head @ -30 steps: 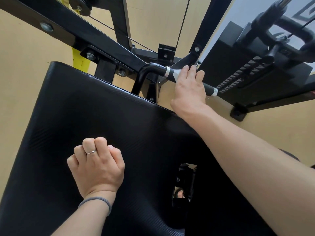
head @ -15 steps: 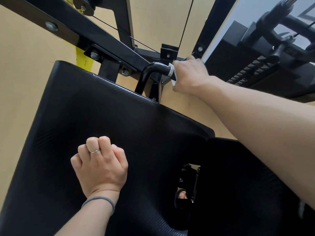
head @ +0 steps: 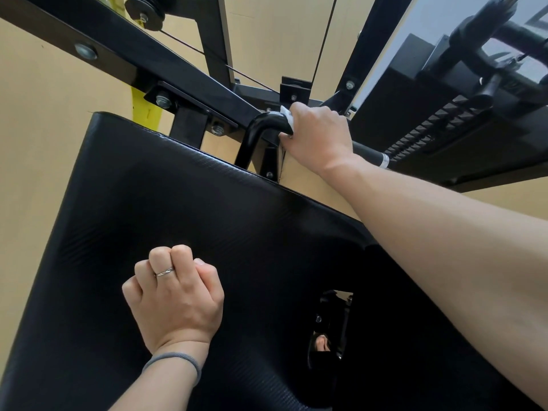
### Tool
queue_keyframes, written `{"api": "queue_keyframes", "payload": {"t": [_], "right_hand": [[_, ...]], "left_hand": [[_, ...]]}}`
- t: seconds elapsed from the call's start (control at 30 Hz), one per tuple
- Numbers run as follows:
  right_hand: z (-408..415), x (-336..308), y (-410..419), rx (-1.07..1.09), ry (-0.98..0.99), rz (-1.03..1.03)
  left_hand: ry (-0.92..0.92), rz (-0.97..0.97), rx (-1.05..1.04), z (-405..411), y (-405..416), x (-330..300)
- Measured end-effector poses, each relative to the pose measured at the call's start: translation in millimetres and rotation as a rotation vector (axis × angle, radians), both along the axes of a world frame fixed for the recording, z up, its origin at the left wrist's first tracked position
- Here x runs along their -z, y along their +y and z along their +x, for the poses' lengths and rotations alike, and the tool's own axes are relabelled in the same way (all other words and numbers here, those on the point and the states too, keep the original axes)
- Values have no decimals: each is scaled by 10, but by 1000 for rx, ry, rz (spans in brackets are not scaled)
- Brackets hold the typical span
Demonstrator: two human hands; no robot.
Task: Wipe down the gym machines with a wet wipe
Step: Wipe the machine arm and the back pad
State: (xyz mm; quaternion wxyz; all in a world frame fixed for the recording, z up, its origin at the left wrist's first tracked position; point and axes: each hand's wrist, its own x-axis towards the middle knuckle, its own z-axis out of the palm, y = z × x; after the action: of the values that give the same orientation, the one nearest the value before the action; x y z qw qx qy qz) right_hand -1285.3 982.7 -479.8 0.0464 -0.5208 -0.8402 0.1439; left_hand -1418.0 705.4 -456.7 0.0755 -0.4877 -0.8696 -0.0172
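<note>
White wet wipe [head: 288,117]: only a small crumpled corner shows, pale against the dark metal, poking out at the finger side of the right hand; the rest is hidden under the palm.
Wipe position: wrapped against the machine's handle bar, right where the glossy bend meets the straight grip.
Right hand [head: 317,134]: fingers curled over the bar with the wipe pinned between palm and metal; knuckles up, forearm stretching in from the lower right.
Handle bar [head: 261,126]: black tube, shiny at the bend where it turns down toward the pad, matte along the grip that runs out past the wrist to a pale end band [head: 385,160].
Left hand [head: 175,298]: balled into a loose fist, holding nothing that shows, knuckles resting on the pad; a thin silver ring [head: 164,272] on one finger and a grey hair tie [head: 175,361] round the wrist.
Back pad [head: 148,203]: broad black cushion with a fine woven texture, filling the lower left and centre.
Frame [head: 178,72]: black steel beam running diagonally above the pad, fixed with bolts; a pulley [head: 145,7] and thin cable near the top, a yellow strip [head: 145,111] behind the beam.
Weight stack [head: 439,126]: dark, stepped plates to the right of the gripped bar, with more black handles above.
Wall [head: 44,120]: tan panels behind everything.
</note>
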Motion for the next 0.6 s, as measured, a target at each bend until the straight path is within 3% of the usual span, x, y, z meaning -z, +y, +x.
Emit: {"api": "queue_keyframes", "payload": {"t": [0.33, 0.6], "right_hand": [[848, 278, -51, 203, -158, -121], [10, -11, -78, 72, -11, -35]], "left_hand": [[9, -12, 1, 0, -7, 6], [-1, -10, -3, -7, -4, 18]]}}
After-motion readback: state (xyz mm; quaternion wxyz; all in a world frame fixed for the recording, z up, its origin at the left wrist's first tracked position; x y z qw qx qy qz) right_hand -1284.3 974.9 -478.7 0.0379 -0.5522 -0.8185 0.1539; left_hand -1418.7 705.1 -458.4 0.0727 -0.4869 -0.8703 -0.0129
